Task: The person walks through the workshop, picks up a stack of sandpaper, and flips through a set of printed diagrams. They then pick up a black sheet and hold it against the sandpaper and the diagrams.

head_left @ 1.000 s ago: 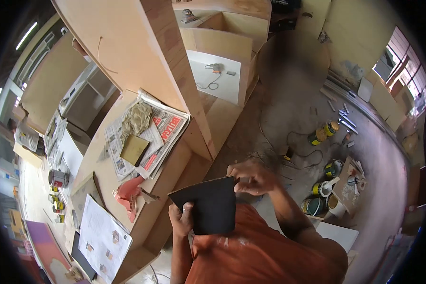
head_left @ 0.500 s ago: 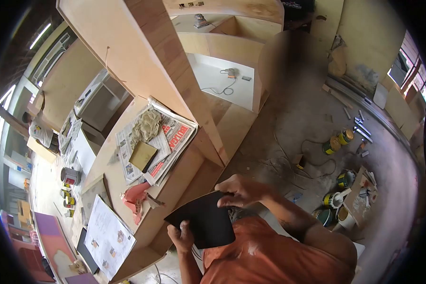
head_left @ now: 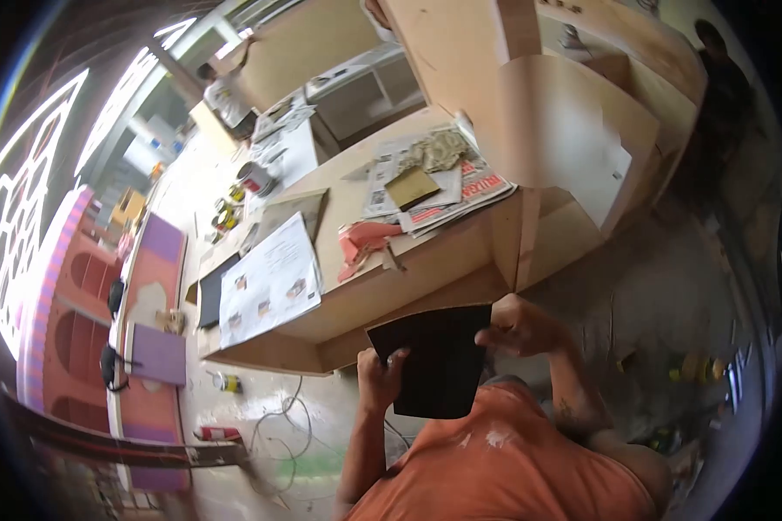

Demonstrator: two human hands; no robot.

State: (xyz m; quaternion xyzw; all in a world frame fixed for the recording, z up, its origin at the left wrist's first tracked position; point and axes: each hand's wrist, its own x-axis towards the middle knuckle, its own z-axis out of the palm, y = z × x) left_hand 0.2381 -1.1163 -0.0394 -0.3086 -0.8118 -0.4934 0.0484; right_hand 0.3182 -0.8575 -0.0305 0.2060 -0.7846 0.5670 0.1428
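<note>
A black, slightly curved sheet (head_left: 439, 360) is held between both hands in front of the orange shirt. My left hand (head_left: 382, 375) grips its left edge, with the thumb over the dark face. At the upper right corner, my right hand (head_left: 514, 326) pinches the sheet. Beyond it, on the wooden counter (head_left: 339, 300), lie a printed paper sheet (head_left: 269, 280), a red-pink piece of material (head_left: 365, 243) and newspapers (head_left: 487, 184). A crumpled cloth (head_left: 434, 151) and a yellowish flat block (head_left: 411, 187) rest on the newspapers.
A paint can (head_left: 255, 179) stands at the counter's far left. Cables (head_left: 291, 425) loop on the floor near a small can (head_left: 227, 382). Purple and pink panels (head_left: 156, 352) are at the left. Another person (head_left: 228, 100) stands in the background. Blurred cans (head_left: 699, 367) are on the right.
The view has swung left, so the counter and its papers appear further right. Both hands still hold the black sheet, which now faces the camera more upright.
</note>
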